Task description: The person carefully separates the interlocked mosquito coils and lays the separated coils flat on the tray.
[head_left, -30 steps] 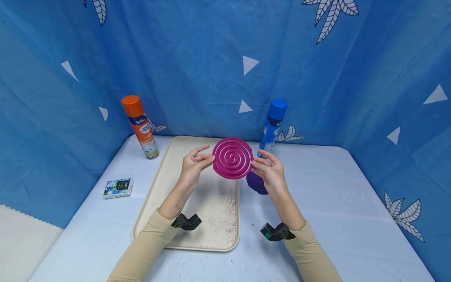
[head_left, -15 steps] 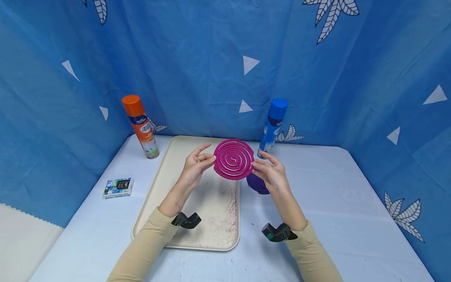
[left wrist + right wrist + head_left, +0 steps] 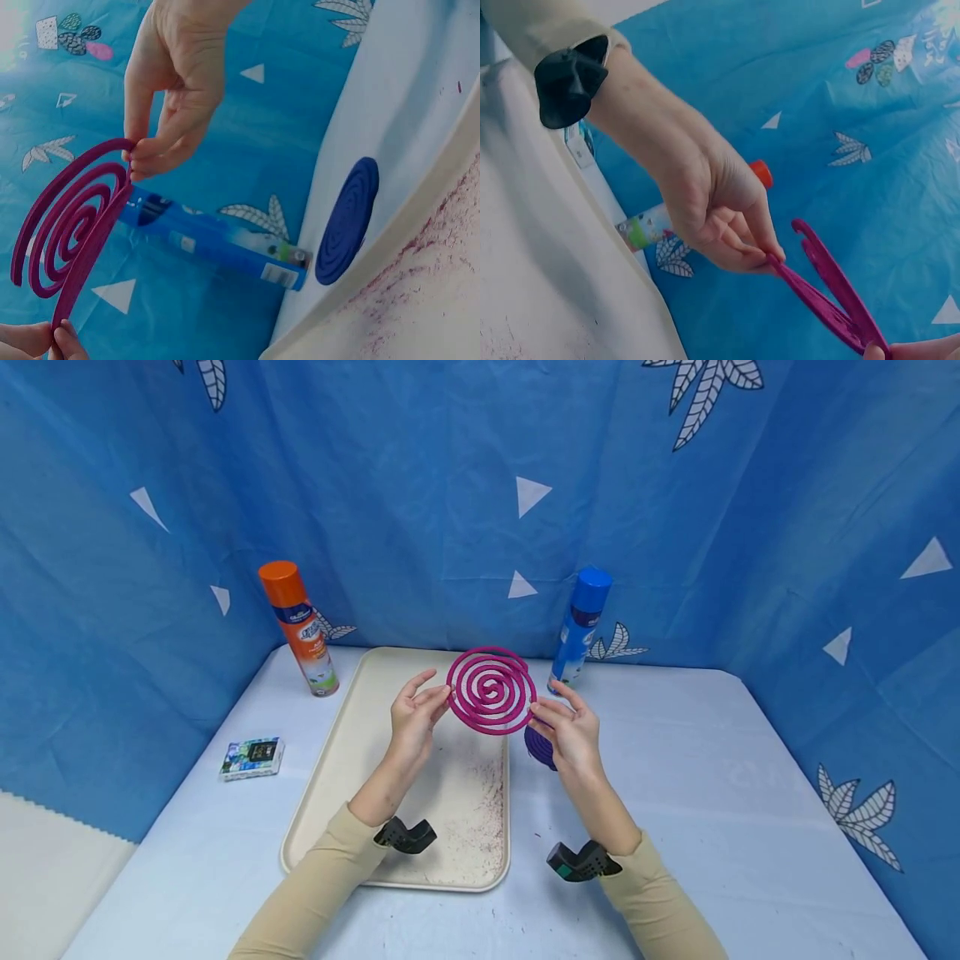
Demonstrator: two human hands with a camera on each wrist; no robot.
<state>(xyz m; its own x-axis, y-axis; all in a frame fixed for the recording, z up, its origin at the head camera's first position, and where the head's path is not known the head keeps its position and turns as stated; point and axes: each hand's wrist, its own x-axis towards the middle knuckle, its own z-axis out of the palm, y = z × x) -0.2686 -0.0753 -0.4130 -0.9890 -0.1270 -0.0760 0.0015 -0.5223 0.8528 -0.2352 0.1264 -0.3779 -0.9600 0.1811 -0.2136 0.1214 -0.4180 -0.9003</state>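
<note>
A magenta mosquito coil [image 3: 491, 691] is held up over the tray's far right part. My left hand [image 3: 412, 722] pinches its left edge between thumb and fingers; my right hand [image 3: 573, 735] pinches the right edge. Both wrist views show its spirals spread apart into two tilted layers, joined or overlapping near one side. In the left wrist view, the right hand [image 3: 180, 97] grips one end of the coil [image 3: 75, 225]. In the right wrist view, the left hand [image 3: 712, 195] pinches the coil [image 3: 825, 292]. A dark purple mosquito coil [image 3: 538, 750] lies on the table, partly hidden behind my right hand.
A cream tray [image 3: 375, 860] with reddish crumbs lies on the white-covered table [image 3: 712, 793]. An orange spray can [image 3: 300, 631] stands back left, a blue spray can [image 3: 581, 627] behind the right hand. A small patterned box [image 3: 252, 758] lies left of the tray. Blue cloth [image 3: 450, 510] encloses the table.
Both hands have moved slightly left and up with the magenta coil. Its spirals have opened wider, with larger gaps and the layers out of line.
</note>
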